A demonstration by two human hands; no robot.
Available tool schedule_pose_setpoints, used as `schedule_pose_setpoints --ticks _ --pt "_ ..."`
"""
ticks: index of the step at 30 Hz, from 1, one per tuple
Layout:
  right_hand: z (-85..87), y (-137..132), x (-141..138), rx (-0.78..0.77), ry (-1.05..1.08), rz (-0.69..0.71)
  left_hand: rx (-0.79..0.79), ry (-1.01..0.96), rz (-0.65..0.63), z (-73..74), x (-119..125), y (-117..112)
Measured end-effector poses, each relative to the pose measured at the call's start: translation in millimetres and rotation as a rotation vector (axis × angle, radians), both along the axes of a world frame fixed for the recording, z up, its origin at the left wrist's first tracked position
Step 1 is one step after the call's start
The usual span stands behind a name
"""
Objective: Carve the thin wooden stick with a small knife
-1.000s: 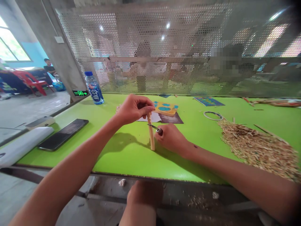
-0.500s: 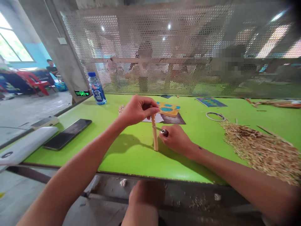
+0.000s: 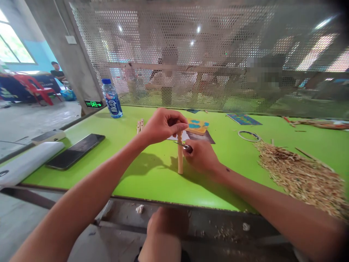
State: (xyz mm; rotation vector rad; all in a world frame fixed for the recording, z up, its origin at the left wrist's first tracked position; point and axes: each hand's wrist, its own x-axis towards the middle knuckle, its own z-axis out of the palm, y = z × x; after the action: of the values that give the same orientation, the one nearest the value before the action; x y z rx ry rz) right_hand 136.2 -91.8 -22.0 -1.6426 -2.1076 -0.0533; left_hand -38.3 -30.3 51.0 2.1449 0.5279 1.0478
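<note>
My left hand pinches the top of a pale wooden stick, which stands upright with its lower end on the green table. Notches show along the stick's upper part. My right hand is closed around the dark handle of a carving knife. The thin metal blade points left and lies against the stick, below my left fingers. Behind my hands sit a yellow board with blue patches and a dark sheet. Several small notched wooden pieces stand beyond my left wrist.
At the right lies a heap of wood shavings, with a ring of tape and a blue patterned card behind it. Left are a phone, a white case and a bottle. A perforated screen borders the table's back.
The knife blade and my right hand have moved slightly up along the stick. My left hand keeps its pinch on the top. The whole view has shifted a little.
</note>
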Motion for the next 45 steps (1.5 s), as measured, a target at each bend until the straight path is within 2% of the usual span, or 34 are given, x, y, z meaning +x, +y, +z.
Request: schedule_pose_setpoints --ticks 14,25,45 --pt "2.2 -8.8 -6.3 -0.011 -0.020 -0.041 0.023 0.010 -0.001 0.0 -0.8 1.5" --pt "3.9 -9.5 -0.3 -0.092 0.026 0.023 0.009 0.005 -0.007 1.7 0.7 -1.3" --pt "-8.1 -7.7 2.0 -0.138 0.164 0.111 -0.008 0.017 -0.032 5.0 -4.6 0.6"
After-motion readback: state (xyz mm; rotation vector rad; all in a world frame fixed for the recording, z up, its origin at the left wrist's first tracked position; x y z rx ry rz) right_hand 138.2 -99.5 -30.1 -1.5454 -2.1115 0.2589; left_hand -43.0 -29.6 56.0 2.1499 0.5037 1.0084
